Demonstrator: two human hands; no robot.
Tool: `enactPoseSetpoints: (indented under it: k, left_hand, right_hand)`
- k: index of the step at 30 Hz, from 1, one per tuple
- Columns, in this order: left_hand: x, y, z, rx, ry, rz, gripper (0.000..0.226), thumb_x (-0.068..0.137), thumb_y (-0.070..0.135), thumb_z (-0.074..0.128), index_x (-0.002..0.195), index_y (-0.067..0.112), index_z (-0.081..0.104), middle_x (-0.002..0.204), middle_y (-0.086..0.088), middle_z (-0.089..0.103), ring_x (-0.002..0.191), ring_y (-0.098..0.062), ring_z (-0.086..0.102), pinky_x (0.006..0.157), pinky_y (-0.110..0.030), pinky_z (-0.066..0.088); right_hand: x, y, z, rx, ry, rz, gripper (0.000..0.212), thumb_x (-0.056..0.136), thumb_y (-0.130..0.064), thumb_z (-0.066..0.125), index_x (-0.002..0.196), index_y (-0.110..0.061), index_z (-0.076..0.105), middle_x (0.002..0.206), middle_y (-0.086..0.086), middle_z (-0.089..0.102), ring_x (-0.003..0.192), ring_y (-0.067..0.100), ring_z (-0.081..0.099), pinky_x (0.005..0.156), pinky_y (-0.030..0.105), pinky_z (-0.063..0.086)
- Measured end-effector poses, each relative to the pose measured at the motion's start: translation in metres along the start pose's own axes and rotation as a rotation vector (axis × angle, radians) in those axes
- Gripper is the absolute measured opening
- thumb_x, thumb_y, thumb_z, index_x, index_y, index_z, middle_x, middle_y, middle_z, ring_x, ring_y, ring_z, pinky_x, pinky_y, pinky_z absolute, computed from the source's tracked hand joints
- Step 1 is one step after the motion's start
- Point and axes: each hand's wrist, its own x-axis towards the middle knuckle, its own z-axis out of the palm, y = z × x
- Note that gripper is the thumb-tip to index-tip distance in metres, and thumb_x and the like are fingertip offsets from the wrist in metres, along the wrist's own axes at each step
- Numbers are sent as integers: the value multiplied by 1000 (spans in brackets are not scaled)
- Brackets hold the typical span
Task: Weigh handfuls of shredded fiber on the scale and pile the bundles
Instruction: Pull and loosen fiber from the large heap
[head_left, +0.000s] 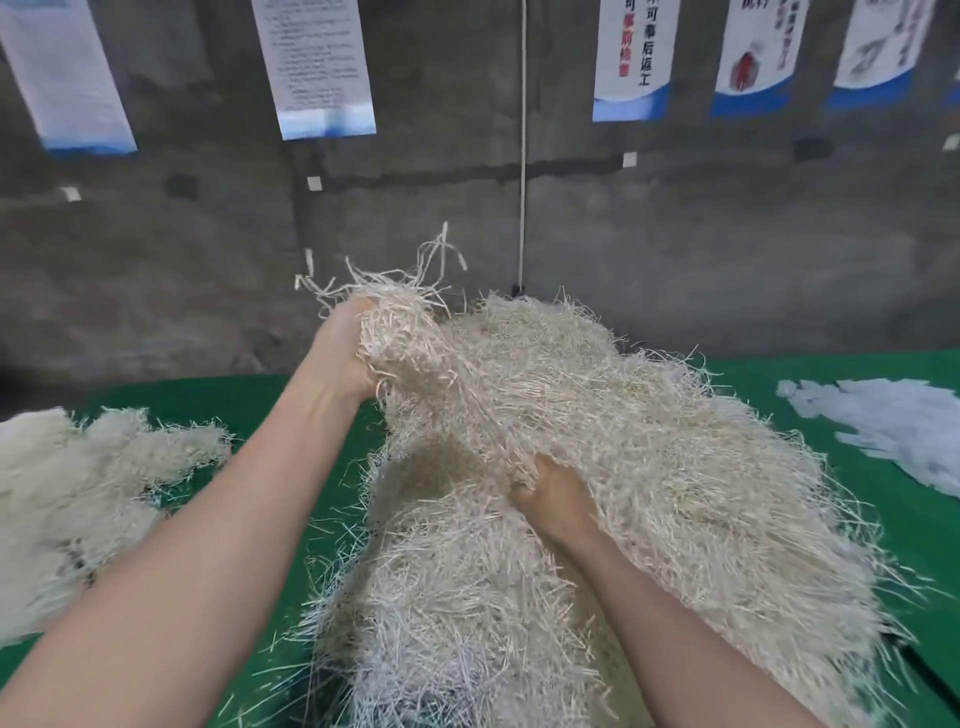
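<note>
Your left hand (347, 353) is clamped on a handful of shredded fiber (400, 332), lifted above the far side of the big heap (649, 441) at the middle of the green bench (208, 400). Your right hand (555, 499) is dug into the heap, fingers curled on strands. Finished bundles (78, 483) lie at the left edge, and white strips (893, 431) at the right. No scale shows, so this handful is probably unweighed, and most of the heap remains.

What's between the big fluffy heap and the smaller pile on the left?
In the head view, green cloth with stray strands lies between big heap and smaller pile; the left forearm crosses above it.
</note>
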Motion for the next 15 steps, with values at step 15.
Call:
enactPoseSetpoints:
  k: [15]
  left_hand:
    - [2, 1, 4, 93, -34, 63, 24, 94, 5, 39, 84, 7, 61, 72, -6, 61, 60, -18, 61, 61, -29, 54]
  right_hand:
    - [-26, -77, -78, 569, 124, -281, 16, 85, -9, 60, 87, -24, 55, 106, -9, 56, 77, -11, 55, 68, 11, 50]
